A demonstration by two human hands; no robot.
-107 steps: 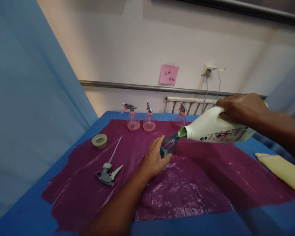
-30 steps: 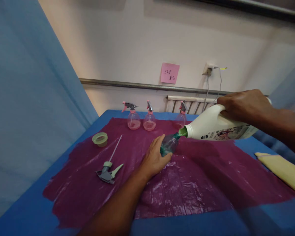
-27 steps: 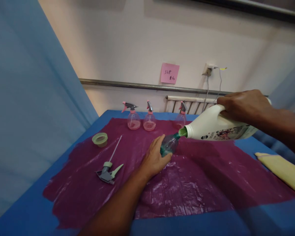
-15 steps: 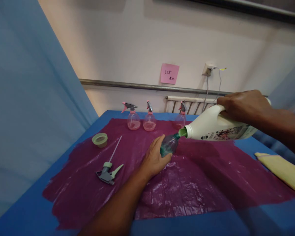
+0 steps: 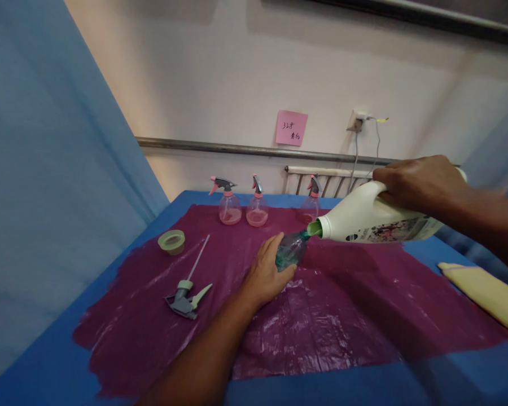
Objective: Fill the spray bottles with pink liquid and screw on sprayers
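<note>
My left hand (image 5: 267,272) is wrapped round a clear spray bottle body (image 5: 291,250) that leans to the right, with green liquid inside. By its handle, my right hand (image 5: 421,183) grips a large cream-coloured jug (image 5: 364,217), tipped on its side. The jug's mouth, with a green spout, meets the neck of the small bottle. Left of my left hand lies a grey and pale green spray head (image 5: 182,300) with a straw. A pale green cap (image 5: 171,241) rests farther back.
Three pink-topped spray bottles (image 5: 230,210) with pink liquid stand at the back. Dark purple plastic sheeting (image 5: 313,338) covers much of the blue table (image 5: 364,386). A folded yellow cloth (image 5: 482,293) lies at right. A blue curtain (image 5: 59,197) hangs at left.
Both hands, the jug and the bottle keep nearly the same pose. The green liquid in the small bottle looks slightly different.
</note>
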